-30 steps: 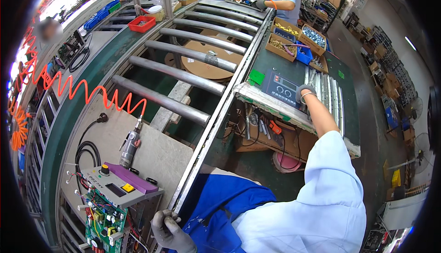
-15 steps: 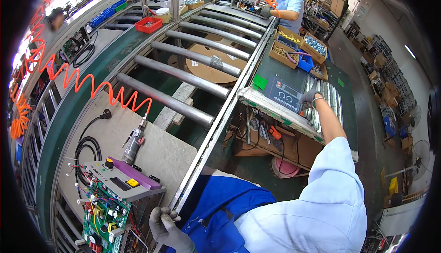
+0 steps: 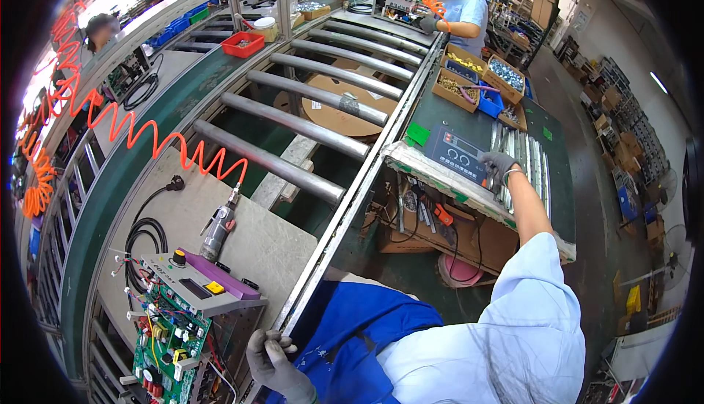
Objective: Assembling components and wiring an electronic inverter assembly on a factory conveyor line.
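My right hand, in a grey glove, reaches out over the green-topped side bench. Its bent fingers close on the right edge of a dark control panel plate with two round outlines; the fingertips are partly hidden. Under and beside that hand lies a row of long silvery metal strips. My left hand, also gloved, is loosely curled beside the metal rail, fingers apart and nothing visible in them. To its left stands an opened electronic unit with a green circuit board, a grey front with a knob, and a purple edge.
A pneumatic screwdriver on an orange coiled hose lies on the grey board. Beyond it runs a roller conveyor. Cardboard boxes of screws and a blue bin stand on the bench. Another person works farther off.
My right hand has shifted slightly nearer and its fingers have drawn in at the panel's edge. My left hand stays by the rail. The whole view has shifted a little.
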`<state>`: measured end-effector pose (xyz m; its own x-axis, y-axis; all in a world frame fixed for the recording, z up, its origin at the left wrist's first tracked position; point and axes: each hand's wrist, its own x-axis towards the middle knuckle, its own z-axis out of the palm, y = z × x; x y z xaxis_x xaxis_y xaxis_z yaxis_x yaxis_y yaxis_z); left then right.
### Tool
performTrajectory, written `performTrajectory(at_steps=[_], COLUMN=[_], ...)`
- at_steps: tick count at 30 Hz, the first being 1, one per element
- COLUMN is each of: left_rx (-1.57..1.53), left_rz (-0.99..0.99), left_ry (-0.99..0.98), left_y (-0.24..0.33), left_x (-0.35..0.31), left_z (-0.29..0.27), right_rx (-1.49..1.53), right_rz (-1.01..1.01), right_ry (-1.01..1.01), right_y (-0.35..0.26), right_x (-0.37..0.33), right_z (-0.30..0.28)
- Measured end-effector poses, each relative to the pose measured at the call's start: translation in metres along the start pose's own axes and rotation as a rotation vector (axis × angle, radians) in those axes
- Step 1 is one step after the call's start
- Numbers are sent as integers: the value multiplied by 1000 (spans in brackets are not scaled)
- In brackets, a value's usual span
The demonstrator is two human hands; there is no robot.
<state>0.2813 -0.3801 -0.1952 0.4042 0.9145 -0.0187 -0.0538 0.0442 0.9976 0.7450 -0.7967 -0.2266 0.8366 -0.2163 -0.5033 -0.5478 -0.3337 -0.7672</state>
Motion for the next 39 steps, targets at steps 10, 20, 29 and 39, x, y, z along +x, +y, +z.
performTrajectory(at_steps=[10, 20, 29, 39], left_rx=[-39, -104, -36, -23], left_rz=[-25, -12, -67, -76], left_ry=[26, 47, 48, -157], left_y=[3, -5, 2, 2], left_x=[-8, -10, -15, -4], left_z=[-4, -21, -19, 17], right_rx=[-1002, -1223, -508, 723], right_rz=[-315, -186, -166, -403], right_ry=[407, 346, 169, -211], right_y=[-11, -13, -9, 22], right_x=[-2, 0, 0, -58], right_z=[-2, 2, -12, -6])
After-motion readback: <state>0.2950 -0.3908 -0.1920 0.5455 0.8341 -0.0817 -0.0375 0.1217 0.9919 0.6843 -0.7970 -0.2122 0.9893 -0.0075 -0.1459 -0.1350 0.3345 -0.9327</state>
